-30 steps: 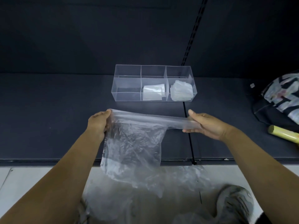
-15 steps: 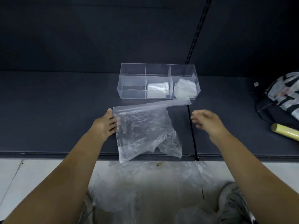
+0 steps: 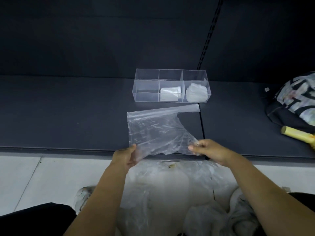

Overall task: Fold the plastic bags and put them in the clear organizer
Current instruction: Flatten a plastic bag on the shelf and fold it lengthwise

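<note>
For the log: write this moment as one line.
bag: spread on shelf | left hand, right hand: pinching its near edge | organizer: folded bags in middle, right sections

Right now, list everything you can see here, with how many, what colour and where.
shelf: one, dark, across the view
clear organizer: one, transparent, three compartments, at the back of the shelf
folded bags: two bundles, whitish, one in the middle compartment, one in the right
plastic bag: one, clear, spread on the shelf before the organizer
bag pile: count unclear, clear, on the floor below the shelf edge
patterned bag: one, black with pale print, shelf's right end
roll: one, yellow, beside the patterned bag
left hand: one, grips the plastic bag's near left corner
right hand: one, pinches its near right corner
</note>
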Demonstrator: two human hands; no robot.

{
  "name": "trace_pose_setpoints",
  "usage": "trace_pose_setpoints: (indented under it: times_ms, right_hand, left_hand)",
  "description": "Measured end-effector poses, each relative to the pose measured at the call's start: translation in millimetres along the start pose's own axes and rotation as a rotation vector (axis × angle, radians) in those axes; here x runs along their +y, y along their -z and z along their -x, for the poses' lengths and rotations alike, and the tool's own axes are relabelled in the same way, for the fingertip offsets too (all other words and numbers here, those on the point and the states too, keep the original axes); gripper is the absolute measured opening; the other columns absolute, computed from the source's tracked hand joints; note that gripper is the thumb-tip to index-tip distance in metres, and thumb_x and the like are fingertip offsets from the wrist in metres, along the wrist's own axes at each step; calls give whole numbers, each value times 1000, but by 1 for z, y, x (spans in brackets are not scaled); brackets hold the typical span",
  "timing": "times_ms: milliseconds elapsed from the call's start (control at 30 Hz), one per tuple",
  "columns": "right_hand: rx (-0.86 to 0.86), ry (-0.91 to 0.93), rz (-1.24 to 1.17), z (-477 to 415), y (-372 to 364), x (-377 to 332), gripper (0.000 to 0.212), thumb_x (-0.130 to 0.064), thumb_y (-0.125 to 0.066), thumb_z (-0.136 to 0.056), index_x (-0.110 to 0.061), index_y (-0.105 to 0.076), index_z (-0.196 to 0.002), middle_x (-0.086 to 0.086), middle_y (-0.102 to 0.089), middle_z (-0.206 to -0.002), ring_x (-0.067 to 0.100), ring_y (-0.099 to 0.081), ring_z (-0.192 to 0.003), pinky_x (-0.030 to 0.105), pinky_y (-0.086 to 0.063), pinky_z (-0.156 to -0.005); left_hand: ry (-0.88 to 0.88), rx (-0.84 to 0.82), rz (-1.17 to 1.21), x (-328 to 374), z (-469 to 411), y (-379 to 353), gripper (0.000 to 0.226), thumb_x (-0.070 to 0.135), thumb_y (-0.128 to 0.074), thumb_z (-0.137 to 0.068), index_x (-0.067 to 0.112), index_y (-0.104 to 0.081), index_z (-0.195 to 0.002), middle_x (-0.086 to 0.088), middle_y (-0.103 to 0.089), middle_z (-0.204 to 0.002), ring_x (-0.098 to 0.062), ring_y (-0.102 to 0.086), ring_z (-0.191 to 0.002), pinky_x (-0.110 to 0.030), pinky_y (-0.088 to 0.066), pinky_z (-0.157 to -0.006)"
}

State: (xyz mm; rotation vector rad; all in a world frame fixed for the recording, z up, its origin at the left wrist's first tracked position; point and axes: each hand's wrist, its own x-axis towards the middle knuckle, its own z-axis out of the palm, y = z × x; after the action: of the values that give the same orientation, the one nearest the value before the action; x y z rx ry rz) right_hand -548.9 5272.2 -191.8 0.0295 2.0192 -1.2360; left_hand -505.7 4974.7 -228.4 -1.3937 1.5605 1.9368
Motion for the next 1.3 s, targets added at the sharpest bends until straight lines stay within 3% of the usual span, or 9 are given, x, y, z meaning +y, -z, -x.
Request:
trace_pose_setpoints:
  times_ms: [267, 433, 600, 700, 833, 933, 1067, 1167, 1300]
  right_hand:
    - [2, -118, 109, 15, 49, 7, 40, -46, -57, -91, -13, -56, -68, -1, -60, -71, 10, -61, -75, 20, -46, -70]
    - [292, -62, -120, 3, 48, 20, 18, -14, -67, -89, -7, -57, -76, 7, -60, -68, 12, -60, -60, 21, -46, -55]
    - [577, -116, -190, -3, 47, 44, 16, -7, -74, -82, -4, -64, -95, 5, -63, -67, 12, -55, -55, 20, -46, -52]
    - [739, -140, -157, -4, 43, 53, 21, -7, -73, -82, 1, -64, -100, 10, -66, -74, 19, -58, -59, 26, -49, -58]
    - [1005, -303, 149, -2, 26, 45, 24, -14, -65, -88, -5, -61, -110, 20, -61, -115, 39, -57, -104, 43, -46, -86]
    - [1143, -131, 449, -11, -7, 18, 30, -8, -60, -84, -9, -60, -114, 20, -51, -122, 41, -47, -113, 47, -37, -93]
    - [833, 344, 520, -46, -73, -29, 40, -5, -54, -90, -7, -56, -130, 12, -48, -139, 29, -42, -130, 35, -29, -112]
    - [540, 486, 598, -78, -119, -54, 47, -18, -43, -99, -9, -38, -145, 8, -34, -153, 21, -25, -143, 32, -11, -121]
    - [408, 390, 776, -108, -131, -41, 56, -41, -24, -103, -17, -16, -153, 2, -11, -161, 15, -1, -149, 34, 8, -120]
  left_hand:
    - [-403, 165, -358, 7, -9, 10, 25, 28, -66, -90, 13, -66, -69, -2, -54, -55, -13, -46, -43, -16, -43, -39]
    - [-564, 184, -510, -8, -9, 0, 28, 29, -61, -93, 14, -62, -68, -5, -59, -61, -22, -55, -57, -35, -53, -64]
    - [-576, 233, -618, -21, -4, -6, 32, 34, -60, -92, 16, -56, -67, -5, -61, -62, -31, -62, -64, -35, -48, -63]
    - [-574, 265, -698, -29, 0, -12, 26, 37, -60, -92, 12, -60, -83, -4, -64, -76, -24, -58, -70, -31, -43, -61]
    - [-592, 473, -733, -37, 12, -20, 24, 36, -58, -93, 12, -52, -96, -7, -63, -82, -27, -54, -72, -31, -35, -57]
    - [-903, 547, -692, -32, 14, -30, 15, 15, -55, -94, 3, -58, -103, -18, -60, -97, -37, -56, -92, -42, -44, -72]
    - [-1109, 349, -973, -8, -4, -53, 39, 6, -37, -100, 0, -44, -138, -17, -43, -144, -31, -34, -138, -40, -20, -117]
    - [-1055, 244, -1312, 7, -34, -57, 57, 24, -28, -102, 9, -4, -152, -6, -3, -161, -20, 3, -148, -36, 6, -119]
    - [-993, 231, -1657, 1, -59, -46, 73, 45, -20, -99, 12, 28, -143, -6, 26, -157, -21, 25, -143, -42, 10, -119]
